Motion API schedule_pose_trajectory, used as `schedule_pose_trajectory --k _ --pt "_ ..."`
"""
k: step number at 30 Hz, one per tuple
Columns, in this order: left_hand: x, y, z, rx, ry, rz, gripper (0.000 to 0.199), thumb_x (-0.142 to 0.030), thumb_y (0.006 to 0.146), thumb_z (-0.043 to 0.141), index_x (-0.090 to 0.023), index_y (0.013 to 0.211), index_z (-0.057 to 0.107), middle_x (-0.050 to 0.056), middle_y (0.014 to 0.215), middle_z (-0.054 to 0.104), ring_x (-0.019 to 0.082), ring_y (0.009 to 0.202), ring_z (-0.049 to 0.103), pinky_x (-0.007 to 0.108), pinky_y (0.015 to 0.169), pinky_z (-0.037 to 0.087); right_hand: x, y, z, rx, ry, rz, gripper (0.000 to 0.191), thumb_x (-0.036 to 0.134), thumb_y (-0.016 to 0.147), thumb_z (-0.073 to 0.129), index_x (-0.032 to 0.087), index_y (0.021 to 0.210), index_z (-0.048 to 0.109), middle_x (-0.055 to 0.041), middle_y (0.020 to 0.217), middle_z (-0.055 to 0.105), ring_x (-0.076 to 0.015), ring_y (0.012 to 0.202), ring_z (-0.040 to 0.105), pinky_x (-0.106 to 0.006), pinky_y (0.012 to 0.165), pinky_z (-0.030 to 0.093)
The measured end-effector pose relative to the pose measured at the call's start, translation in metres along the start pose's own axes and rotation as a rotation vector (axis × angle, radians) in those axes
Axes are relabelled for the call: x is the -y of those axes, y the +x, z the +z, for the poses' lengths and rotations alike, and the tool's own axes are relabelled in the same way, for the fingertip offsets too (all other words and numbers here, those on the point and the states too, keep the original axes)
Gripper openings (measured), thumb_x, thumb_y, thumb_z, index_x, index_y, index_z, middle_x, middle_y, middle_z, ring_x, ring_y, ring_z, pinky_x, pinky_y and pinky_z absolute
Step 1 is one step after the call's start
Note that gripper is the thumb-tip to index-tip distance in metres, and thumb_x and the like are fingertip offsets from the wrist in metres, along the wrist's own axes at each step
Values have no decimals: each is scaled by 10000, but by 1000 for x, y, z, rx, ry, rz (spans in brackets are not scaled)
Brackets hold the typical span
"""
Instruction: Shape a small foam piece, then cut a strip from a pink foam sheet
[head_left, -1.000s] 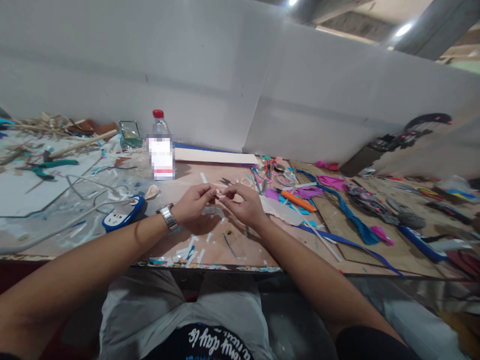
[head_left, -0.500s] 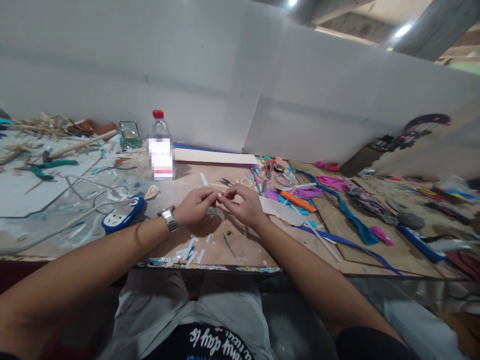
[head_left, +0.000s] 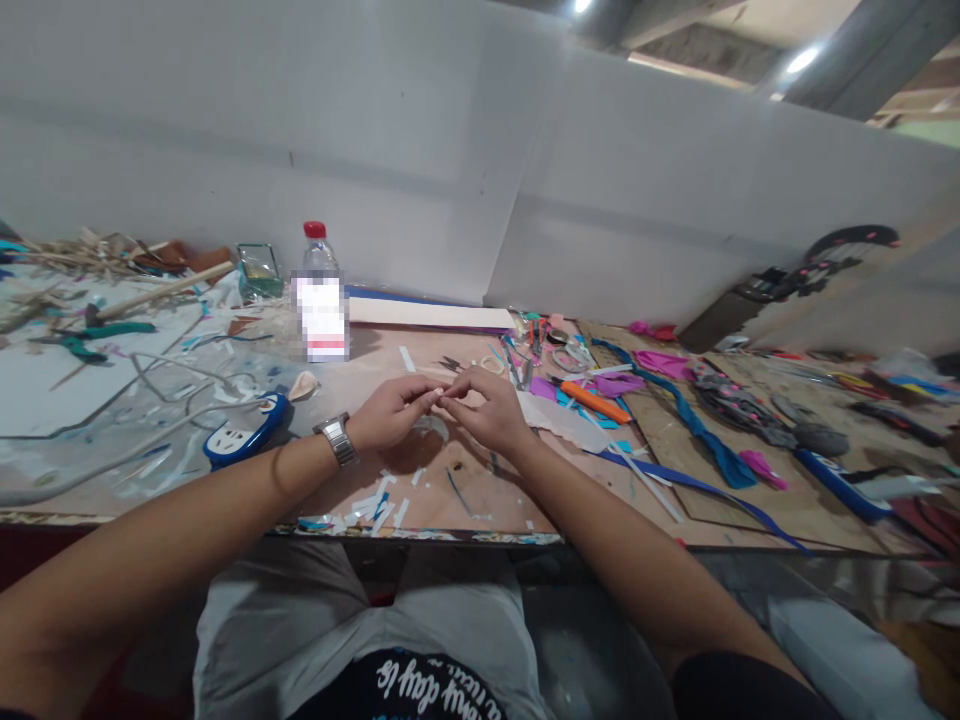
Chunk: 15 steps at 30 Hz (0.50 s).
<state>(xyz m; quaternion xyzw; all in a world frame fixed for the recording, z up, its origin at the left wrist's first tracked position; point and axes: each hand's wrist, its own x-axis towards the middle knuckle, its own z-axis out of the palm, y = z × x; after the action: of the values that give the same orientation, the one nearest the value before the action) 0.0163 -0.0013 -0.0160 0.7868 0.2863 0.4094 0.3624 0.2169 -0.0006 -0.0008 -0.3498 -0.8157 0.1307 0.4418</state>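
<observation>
Fingertips of both hands meet over the middle of the table. My left hand [head_left: 391,412], with a metal watch [head_left: 337,440] on its wrist, is closed in a pinch. Thumb and fingers of my right hand [head_left: 486,408] are pressed together against it. A tiny pale thing seems to sit between the fingertips, too small to name. Beneath the hands lie small white paper strips [head_left: 384,512] near the table's front edge. Just behind them are open scissor tips [head_left: 451,364] and a ring of tape [head_left: 493,365].
A red-capped bottle [head_left: 318,250] stands behind my left hand. A blue and white power strip [head_left: 247,430] with a cable lies at the left, beyond it green-handled pliers [head_left: 82,345]. An orange cutter [head_left: 596,401], a blue ribbon [head_left: 697,481] and a dark brown bottle [head_left: 724,312] are at the right.
Both hands keep nearly the same place. The fingertips have shifted slightly, and the pale bit between them shows less than before.
</observation>
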Motion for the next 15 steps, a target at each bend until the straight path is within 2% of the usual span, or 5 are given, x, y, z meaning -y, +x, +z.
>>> schedule_pose_trajectory --k 5,8,13,15 --pt "1 1 -1 4 -13 15 396 -409 1006 455 -183 1225 696 111 1231 709 240 1146 639 382 1027 460 1 0 0 2 -2 31 119 309 848 734 203 873 686 -33 794 677 -171 738 595 -319 701 479" --pt "2 1 -2 13 -23 4 398 -411 1006 452 -183 1213 704 106 1246 707 239 1145 638 369 1016 459 0 0 0 4 17 -23 148 308 868 728 213 981 737 -39 826 686 -170 755 605 -325 734 498" --pt "8 2 -2 48 -22 -72 390 -433 988 484 -160 1104 737 102 1089 748 209 941 667 324 851 498 -3 0 1 -13 30 -84 112 323 877 731 227 906 782 -56 850 675 -188 826 638 -333 754 509" --pt "10 3 -1 46 -46 -96 399 -455 981 499 -161 1094 744 97 1060 755 207 922 667 316 826 499 -2 0 1 9 33 -72 119 337 882 729 228 891 776 -55 853 679 -191 831 638 -340 762 510"
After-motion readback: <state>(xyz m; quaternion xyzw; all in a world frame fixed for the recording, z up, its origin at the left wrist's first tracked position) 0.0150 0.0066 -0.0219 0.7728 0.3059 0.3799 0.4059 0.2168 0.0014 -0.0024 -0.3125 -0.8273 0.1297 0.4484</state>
